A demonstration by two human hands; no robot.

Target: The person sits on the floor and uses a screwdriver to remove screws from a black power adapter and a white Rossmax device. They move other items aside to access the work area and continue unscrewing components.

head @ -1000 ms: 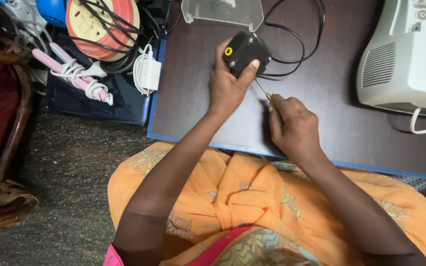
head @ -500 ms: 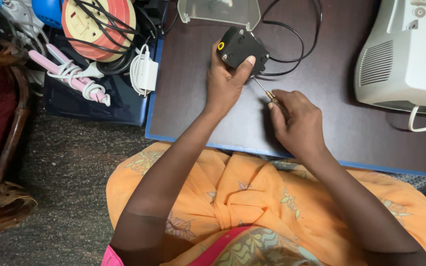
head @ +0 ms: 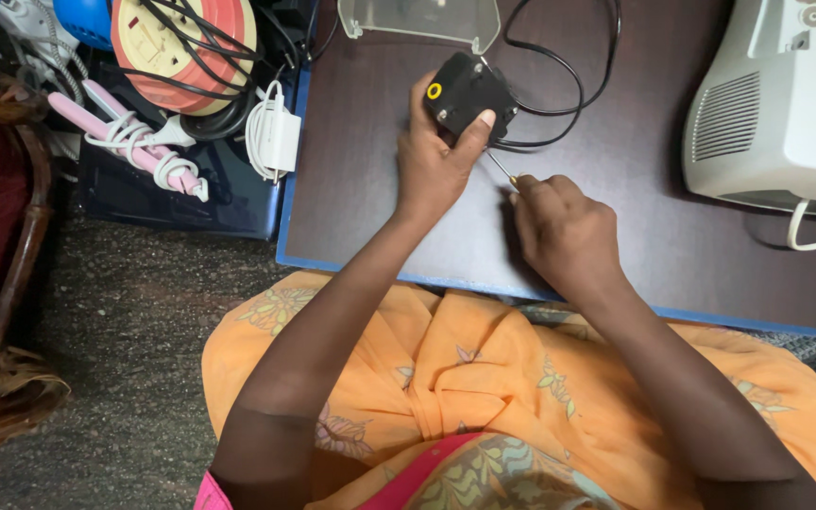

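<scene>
One dark table top (head: 616, 217) with a blue edge is lying under both hands. One white machine housing (head: 776, 104) is standing well to the right of the right hand (head: 564, 231). To the left of the left hand (head: 432, 165), one dark blue bin (head: 191, 203) is holding one red and cream cable reel (head: 186, 47) wound with black cord, one pink tool wrapped in white cord (head: 129, 137) and one white adapter (head: 274, 137). One clear plastic cover (head: 422, 19) is lying just beyond the left hand. One black cable (head: 569, 85) is looping from the box across the table. The left hand is clamping one small black box (head: 465, 90), bearing one yellow ring, with fingers on its left side and the thumb on its right. The right hand is closing around one thin screwdriver (head: 501, 168), whose tip is pointing at the box's lower corner; whether it is touching I cannot tell.
</scene>
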